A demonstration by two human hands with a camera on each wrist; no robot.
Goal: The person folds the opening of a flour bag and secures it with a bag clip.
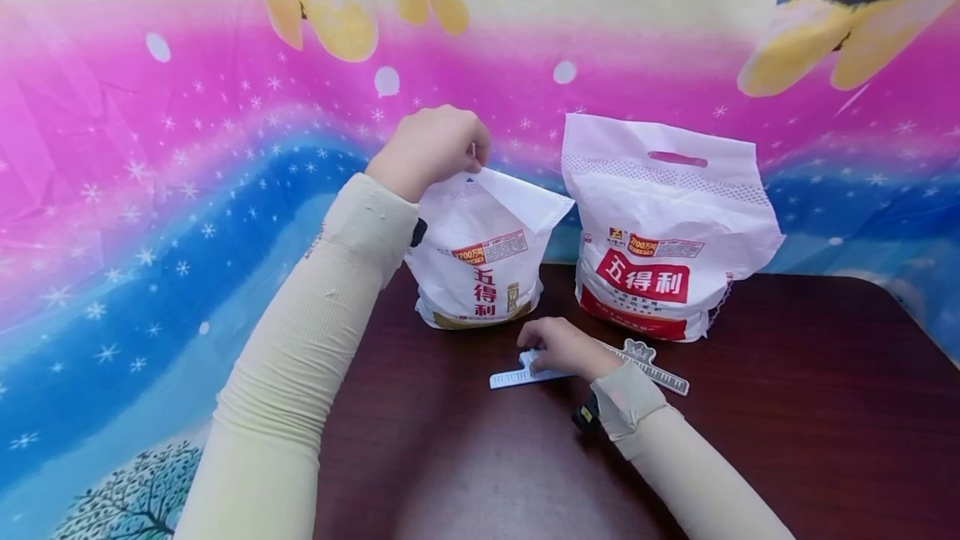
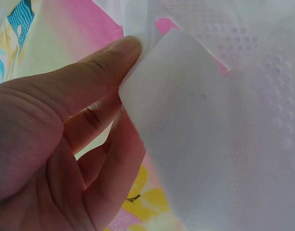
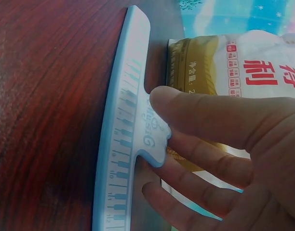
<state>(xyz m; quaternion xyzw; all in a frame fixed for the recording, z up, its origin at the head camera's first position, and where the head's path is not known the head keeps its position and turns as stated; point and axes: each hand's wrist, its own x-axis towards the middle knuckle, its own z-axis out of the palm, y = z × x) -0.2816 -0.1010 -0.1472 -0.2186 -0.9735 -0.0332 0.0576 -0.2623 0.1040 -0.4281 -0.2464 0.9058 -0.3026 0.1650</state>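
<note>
In the head view my left hand point(image 1: 435, 148) pinches the top edge of a white flour bag point(image 1: 442, 273) with red and gold print. The left wrist view shows the thumb pressing the white bag top point(image 2: 181, 106) against the fingers, close to its handle slot. My right hand point(image 1: 567, 348) is low at the table, in front of this bag. Its thumb and fingers pinch the tab of a light blue bag clip point(image 3: 121, 144) printed with piano keys and a ruler scale. The clip's long bar lies close over the table, partly hidden by the hand in the head view.
A second white flour bag point(image 1: 637, 211) with a red label and a handle slot stands upright to the right. A greyish clip point(image 1: 669, 378) lies before it on the dark brown table point(image 1: 795, 440). Behind hangs a colourful printed cloth point(image 1: 150, 140).
</note>
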